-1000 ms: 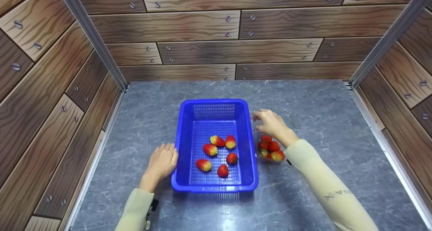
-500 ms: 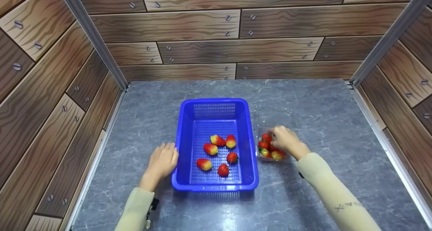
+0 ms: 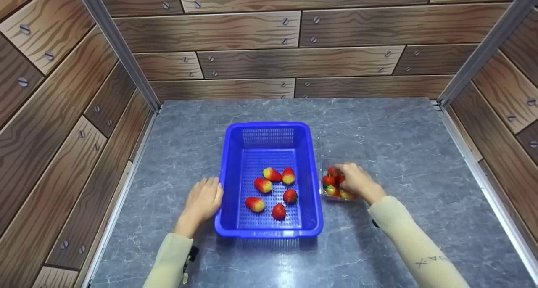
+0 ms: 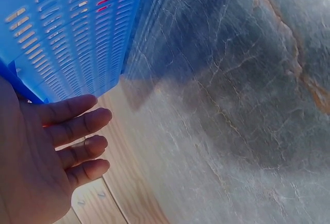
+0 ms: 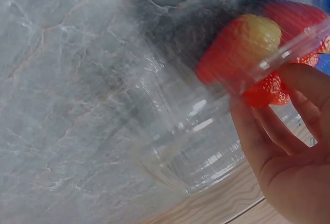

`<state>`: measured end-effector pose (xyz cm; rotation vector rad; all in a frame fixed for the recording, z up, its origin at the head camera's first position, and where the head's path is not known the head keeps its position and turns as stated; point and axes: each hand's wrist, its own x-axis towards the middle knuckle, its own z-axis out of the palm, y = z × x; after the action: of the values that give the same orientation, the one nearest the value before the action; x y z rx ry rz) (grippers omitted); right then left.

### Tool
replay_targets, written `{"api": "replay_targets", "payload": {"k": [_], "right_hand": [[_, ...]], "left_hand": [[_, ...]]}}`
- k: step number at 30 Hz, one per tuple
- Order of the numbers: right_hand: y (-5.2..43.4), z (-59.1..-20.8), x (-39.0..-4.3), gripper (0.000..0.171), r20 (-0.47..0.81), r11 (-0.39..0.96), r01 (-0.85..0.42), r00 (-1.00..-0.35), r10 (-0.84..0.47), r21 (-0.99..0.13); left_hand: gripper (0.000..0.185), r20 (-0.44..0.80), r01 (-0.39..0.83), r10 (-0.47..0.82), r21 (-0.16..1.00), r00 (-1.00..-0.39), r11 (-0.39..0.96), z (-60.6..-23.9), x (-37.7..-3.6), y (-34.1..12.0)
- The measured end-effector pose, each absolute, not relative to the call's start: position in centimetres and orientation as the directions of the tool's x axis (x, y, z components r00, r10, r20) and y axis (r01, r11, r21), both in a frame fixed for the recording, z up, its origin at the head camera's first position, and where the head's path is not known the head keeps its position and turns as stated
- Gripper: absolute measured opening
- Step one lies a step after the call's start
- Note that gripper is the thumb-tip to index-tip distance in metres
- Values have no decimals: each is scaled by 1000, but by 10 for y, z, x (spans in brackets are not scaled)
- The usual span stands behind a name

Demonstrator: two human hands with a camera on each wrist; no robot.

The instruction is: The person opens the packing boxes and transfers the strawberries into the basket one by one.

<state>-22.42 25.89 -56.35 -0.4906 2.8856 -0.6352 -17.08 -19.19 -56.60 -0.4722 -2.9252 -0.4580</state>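
A blue plastic basket (image 3: 269, 233) with slotted walls stands mid-table, and several red and yellow strawberries (image 3: 263, 185) lie on its floor. My left hand (image 3: 204, 199) rests against its left rim; in the left wrist view the loosely straight fingers (image 4: 77, 126) lie beside the outer wall. Right of the basket is a clear plastic box (image 3: 336, 198) with more strawberries (image 3: 329, 180) inside. My right hand (image 3: 357, 180) reaches into that box. In the right wrist view its thumb and fingers close around a red strawberry (image 5: 263, 91), partly hidden behind the transparent wall.
The grey marbled tabletop (image 3: 189, 128) is bordered by wood-patterned panels (image 3: 252, 61) at the back and both sides. Metal rails (image 3: 122, 48) run along the corners. The clear box sits close beside the basket's right wall.
My right hand has come down from above the far end of the clear box, toward me, into the strawberries there. My left hand and the basket have stayed in place.
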Motion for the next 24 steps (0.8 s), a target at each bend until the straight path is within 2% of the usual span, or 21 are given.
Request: {"api": "replay_targets", "payload": {"k": [12, 24], "right_hand": [[258, -560, -221, 23, -79, 858, -294, -931, -357, -421], [251, -534, -224, 26, -94, 865, -316, -921, -379, -389]], "left_hand": [[36, 175, 323, 282, 285, -943, 902, -565, -172, -191], [40, 155, 307, 272, 290, -950, 906, -566, -171, -192]]}}
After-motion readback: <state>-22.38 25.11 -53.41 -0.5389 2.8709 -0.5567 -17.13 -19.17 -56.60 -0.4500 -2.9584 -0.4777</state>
